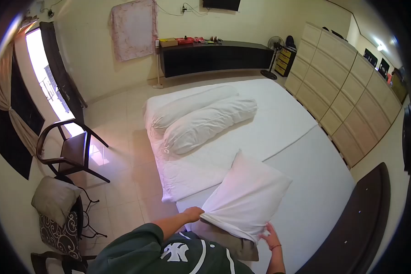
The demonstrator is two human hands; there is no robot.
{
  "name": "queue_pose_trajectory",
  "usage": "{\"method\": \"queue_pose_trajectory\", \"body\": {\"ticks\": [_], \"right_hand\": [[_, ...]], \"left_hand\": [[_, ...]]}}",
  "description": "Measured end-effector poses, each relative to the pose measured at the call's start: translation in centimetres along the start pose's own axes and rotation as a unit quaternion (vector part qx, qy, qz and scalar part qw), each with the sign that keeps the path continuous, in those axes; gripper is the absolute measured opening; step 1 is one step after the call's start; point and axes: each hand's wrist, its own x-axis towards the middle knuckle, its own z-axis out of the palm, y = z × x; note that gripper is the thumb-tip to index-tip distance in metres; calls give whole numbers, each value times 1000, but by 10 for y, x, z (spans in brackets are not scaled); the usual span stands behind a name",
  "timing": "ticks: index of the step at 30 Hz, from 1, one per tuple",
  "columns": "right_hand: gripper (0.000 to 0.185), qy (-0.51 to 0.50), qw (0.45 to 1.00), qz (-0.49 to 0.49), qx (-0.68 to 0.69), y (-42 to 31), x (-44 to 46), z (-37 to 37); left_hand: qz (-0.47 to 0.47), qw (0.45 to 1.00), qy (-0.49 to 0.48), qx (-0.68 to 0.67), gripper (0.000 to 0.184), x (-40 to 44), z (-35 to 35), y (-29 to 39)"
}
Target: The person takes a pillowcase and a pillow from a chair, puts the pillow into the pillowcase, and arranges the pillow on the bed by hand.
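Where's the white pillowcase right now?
In the head view, the white pillowcase is below and right of centre, between the left hand and right hand, over the bed.

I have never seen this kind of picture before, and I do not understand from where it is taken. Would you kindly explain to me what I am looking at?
There is no machine here, only a person working with two bare hands. The single picture comes from a camera worn on the head, looking forward and down, so the wearer's dark shirt appears at the bottom.

In front is a bed with white covering. Two long white bolsters lie side by side on it. Nearer is a white pillowcase; what looks like a brownish pillow shows below its edge.

The left hand grips one side of the pillowcase. The right hand touches the other side; how firmly, I cannot tell.
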Motion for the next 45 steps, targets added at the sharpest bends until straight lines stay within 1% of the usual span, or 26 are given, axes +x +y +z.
{"method": "queue_pose_trajectory", "body": {"ticks": [1, 3, 4, 5, 6, 12, 15, 16, 19, 21, 23, 24, 25, 27, 29, 31, 33, 35, 36, 37, 38, 39, 40, 41, 43, 45], "right_hand": [[60, 49, 992, 94, 75, 19, 1, -5], [72, 146, 924, 282, 214, 65, 4, -9], [81, 94, 878, 368, 291, 26, -12, -4], [84, 118, 866, 432, 221, 86, -6, 31], [81, 114, 871, 333, 343, 116, -1, 61], [71, 55, 900, 217, 373, 68, 9, 95], [58, 137, 866, 210, 433, 31, 12, 94], [47, 167, 834, 221, 477, -2, 8, 93], [46, 203, 820, 145, 516, -36, 25, 81], [44, 254, 839, 106, 470, -70, 39, 59], [42, 279, 879, 46, 385, -39, 72, 29], [39, 291, 884, 19, 365, -75, 68, 22], [36, 303, 889, -6, 344, -141, 60, 9], [31, 274, 936, -80, 208, -205, 58, -2], [24, 272, 942, -98, 170, -260, 56, 13], [24, 221, 972, -32, -73, -296, 54, 34], [25, 214, 941, -37, -261, -301, 58, 84], [29, 125, 943, 12, -307, -297, 60, 142], [45, 42, 924, -51, -378, -273, 66, 172], [67, -18, 930, -34, -366, -279, 55, 193], [83, -103, 928, -32, -357, -237, 61, 226], [88, -177, 931, -26, -319, -231, 56, 238], [85, -200, 920, -3, -338, -221, 53, 243], [82, -225, 907, 20, -354, -213, 48, 248], [76, -150, 919, -102, -350, -154, 49, 249], [71, -65, 909, -177, -371, -130, 42, 230]], "left_hand": [[11, 1000, 16, -11, 25, -2, 4, -3], [38, 998, 45, -38, 26, -6, 18, -1], [-3, 996, 49, -72, 24, -18, 12, 19], [3, 995, 63, -72, 24, -21, 24, 18], [10, 995, 75, -69, 24, -22, 36, 15], [-19, 992, 82, -91, 23, -25, 36, -8], [-54, 996, 35, -60, 25, -38, 24, -1], [-22, 998, 33, -53, 27, -29, 43, -17], [1, 995, 33, -98, 26, -32, 50, -8], [49, 994, 0, -102, 40, -35, 37, 0], [92, 987, -7, -130, 53, -35, 26, 8], [126, 983, -3, -131, 65, -25, 31, -1], [109, 981, 6, -163, 63, -22, 29, -4], [76, 971, 15, -226, 60, -23, 16, -1], [70, 962, 25, -262, 56, -15, 12, -15], [53, 933, 7, -356, 52, -14, -2, -24], [-47, 877, -23, -477, 52, -23, -28, -17], [-101, 809, -49, -576, 56, -15, -36, -24], [-124, 795, -48, -592, 58, -14, -40, -22], [-147, 779, -46, -607, 59, -12, -42, -23], [-151, 791, -73, -588, 62, -7, -48, -23], [-155, 801, -99, -570, 66, -3, -51, -26], [-162, 809, -123, -552, 69, -3, -52, -30], [-158, 854, -133, -478, 81, -7, -50, -35], [-140, 925, -148, -321, 109, -9, -49, -45], [-49, 961, -110, -251, 119, -11, -31, -61]]}}
